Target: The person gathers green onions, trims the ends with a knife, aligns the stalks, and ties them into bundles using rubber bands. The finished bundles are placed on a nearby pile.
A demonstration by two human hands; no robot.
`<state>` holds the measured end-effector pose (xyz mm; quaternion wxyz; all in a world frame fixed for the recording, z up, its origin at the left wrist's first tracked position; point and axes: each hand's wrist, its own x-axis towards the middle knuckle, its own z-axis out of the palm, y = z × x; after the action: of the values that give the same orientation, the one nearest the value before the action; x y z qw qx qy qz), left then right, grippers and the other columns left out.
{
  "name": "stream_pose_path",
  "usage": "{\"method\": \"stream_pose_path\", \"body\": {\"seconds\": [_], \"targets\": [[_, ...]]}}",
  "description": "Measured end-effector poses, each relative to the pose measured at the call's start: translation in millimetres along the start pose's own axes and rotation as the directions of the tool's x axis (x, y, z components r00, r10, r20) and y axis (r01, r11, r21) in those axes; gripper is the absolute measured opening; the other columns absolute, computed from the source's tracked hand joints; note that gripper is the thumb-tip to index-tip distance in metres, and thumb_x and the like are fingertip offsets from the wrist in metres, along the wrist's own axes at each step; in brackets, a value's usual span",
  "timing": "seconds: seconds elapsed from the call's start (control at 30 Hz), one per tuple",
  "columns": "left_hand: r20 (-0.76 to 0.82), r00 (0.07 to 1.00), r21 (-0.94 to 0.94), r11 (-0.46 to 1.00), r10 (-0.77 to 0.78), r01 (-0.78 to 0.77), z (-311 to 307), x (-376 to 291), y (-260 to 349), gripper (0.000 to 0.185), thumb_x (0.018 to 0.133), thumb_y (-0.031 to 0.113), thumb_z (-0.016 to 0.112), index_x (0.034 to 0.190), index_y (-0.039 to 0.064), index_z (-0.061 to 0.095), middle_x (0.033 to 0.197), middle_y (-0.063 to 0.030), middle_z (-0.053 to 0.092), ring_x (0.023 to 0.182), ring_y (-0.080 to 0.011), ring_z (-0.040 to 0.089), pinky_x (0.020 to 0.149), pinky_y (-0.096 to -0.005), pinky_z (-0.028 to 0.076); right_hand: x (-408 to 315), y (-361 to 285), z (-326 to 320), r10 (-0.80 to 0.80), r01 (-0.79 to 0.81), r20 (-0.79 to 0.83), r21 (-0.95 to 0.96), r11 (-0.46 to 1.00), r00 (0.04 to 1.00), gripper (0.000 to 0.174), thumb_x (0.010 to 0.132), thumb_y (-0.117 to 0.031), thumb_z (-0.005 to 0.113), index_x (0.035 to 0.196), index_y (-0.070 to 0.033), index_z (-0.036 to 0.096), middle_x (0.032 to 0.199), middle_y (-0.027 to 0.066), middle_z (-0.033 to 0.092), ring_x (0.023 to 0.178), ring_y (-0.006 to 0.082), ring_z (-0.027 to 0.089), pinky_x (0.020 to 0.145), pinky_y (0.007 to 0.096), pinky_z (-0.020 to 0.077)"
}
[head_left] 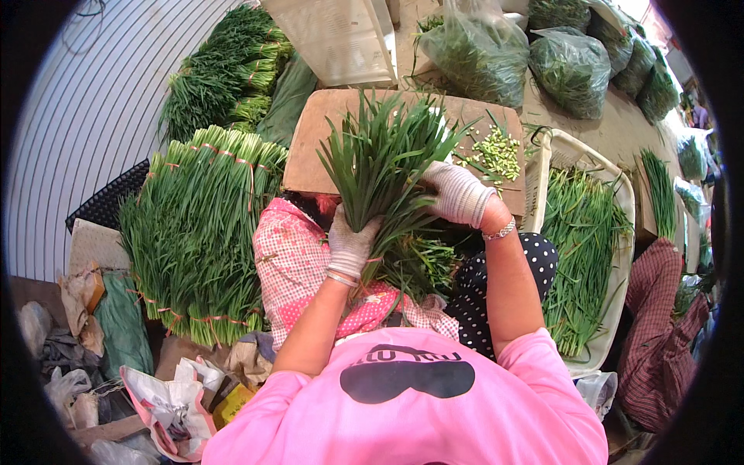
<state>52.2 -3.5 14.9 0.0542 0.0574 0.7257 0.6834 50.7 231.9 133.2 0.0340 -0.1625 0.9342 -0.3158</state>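
A loose bunch of garlic chives (378, 157) fans upward over the near edge of a brown board (311, 145). My left hand (353, 241), in a white knit glove, is closed around the bunch low down. On its right side, my gloved right hand (459, 192) touches the leaves with bent fingers. Its fingertips are partly hidden among the blades, so its grip is unclear. Cut pale stem pieces (497, 154) lie on the board's right part. More loose leaves (421, 264) rest in my lap, below the bunch.
Banded chive bundles (197, 232) are stacked at left, with more bundles (244, 70) behind. A white plastic crate (625, 215) of loose chives stands at right. Beyond the board are an upright white crate (337, 40) and filled clear bags (482, 58). Another person's plaid-covered leg (657, 302) is at far right.
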Motion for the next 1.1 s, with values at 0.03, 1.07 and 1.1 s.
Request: {"method": "stream_pose_path", "body": {"seconds": [0.03,1.07,1.1], "targets": [[0.006,1.0,-0.053,0.998,-0.015,0.015,1,0,3,0.045,0.083,0.007,0.076,0.122,0.0,0.054,0.116,-0.0111,0.068,0.103,-0.0212,0.064,0.096,-0.0342,0.048,0,-1,-2,-0.01,0.011,-0.021,0.06,0.998,1.0,0.031,0.086,-0.031,0.066,0.1,-0.004,0.072,0.099,0.0217,0.068,0.094,0.0389,0.064,0.082,0.0433,0.0512],[-0.137,0.99,0.212,0.976,-0.021,0.05,3,-6,30,0.057,0.075,0.018,0.084,0.12,-0.001,0.054,0.109,-0.0139,0.07,0.098,-0.0228,0.067,0.091,-0.0336,0.05,19,-13,37,0.325,-0.302,0.136,-0.166,0.939,0.936,0.035,0.08,-0.033,0.069,0.099,-0.004,0.073,0.096,0.022,0.07,0.093,0.0392,0.068,0.083,0.0456,0.0544],[-0.136,0.991,0.195,0.98,-0.019,0.045,3,-6,29,0.057,0.075,0.018,0.084,0.12,-0.001,0.054,0.109,-0.0141,0.07,0.098,-0.0228,0.067,0.091,-0.0336,0.05,19,-14,38,0.324,-0.299,0.123,-0.184,0.936,0.938,0.034,0.08,-0.032,0.069,0.099,-0.004,0.073,0.096,0.0221,0.07,0.093,0.0393,0.068,0.083,0.0456,0.0543]]}}
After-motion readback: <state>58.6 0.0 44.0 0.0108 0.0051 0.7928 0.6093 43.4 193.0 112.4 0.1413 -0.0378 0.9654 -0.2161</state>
